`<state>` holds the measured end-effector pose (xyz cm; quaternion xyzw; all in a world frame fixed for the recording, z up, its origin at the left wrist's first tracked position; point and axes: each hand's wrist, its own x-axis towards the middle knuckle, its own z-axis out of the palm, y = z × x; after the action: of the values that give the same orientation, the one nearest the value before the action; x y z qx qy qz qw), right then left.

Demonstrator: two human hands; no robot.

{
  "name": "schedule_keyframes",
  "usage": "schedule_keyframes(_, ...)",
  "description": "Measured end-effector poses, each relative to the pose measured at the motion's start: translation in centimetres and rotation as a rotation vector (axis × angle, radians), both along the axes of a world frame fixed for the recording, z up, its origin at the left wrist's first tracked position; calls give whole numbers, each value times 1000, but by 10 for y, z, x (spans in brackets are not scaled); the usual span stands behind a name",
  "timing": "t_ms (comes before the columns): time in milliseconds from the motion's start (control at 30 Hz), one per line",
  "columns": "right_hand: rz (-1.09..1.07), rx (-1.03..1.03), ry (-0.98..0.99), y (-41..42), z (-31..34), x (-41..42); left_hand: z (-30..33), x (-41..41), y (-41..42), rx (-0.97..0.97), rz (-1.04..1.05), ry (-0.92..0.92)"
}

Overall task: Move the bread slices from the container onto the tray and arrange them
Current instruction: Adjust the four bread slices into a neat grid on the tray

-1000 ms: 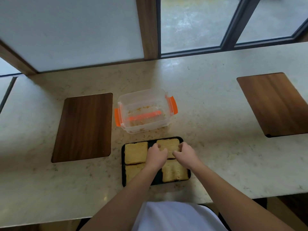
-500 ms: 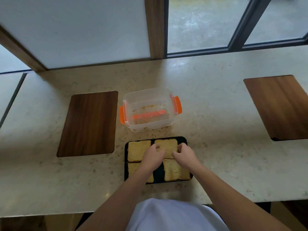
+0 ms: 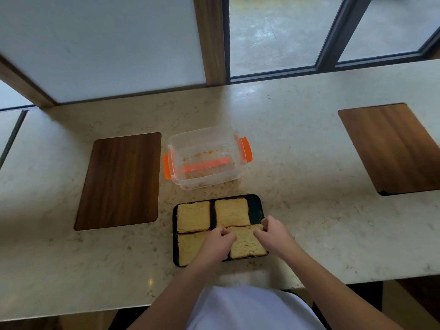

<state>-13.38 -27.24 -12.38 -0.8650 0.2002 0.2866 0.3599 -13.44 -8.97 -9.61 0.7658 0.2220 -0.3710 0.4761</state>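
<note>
My left hand (image 3: 217, 242) and right hand (image 3: 273, 235) pinched the far corners of the near-right bread slice (image 3: 247, 244) on the black tray (image 3: 256, 206). Three more slices filled the tray; beyond it stood the clear container (image 3: 204, 158), holding crumbs only.

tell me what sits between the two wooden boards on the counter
In the head view, the clear container with orange clips lies between the left board and right board, near the left one; the rest is bare counter.
</note>
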Motion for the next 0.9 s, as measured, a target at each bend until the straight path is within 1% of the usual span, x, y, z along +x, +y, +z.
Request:
schedule_keyframes(200, -31, 24, 15, 4, -2, -14, 0, -2, -7, 17, -23, 20)
schedule_keyframes(367, -17, 34, 12, 6, -1, -13, -1, 0, -7, 11, -1, 39)
schedule_keyframes(667, 4, 87, 16, 21, -3, -11, -9, 5, 14, 39, 19, 90)
schedule_keyframes(900, 14, 110, 46, 27, -3, -7, -9, 10, 24, 49, -7, 106)
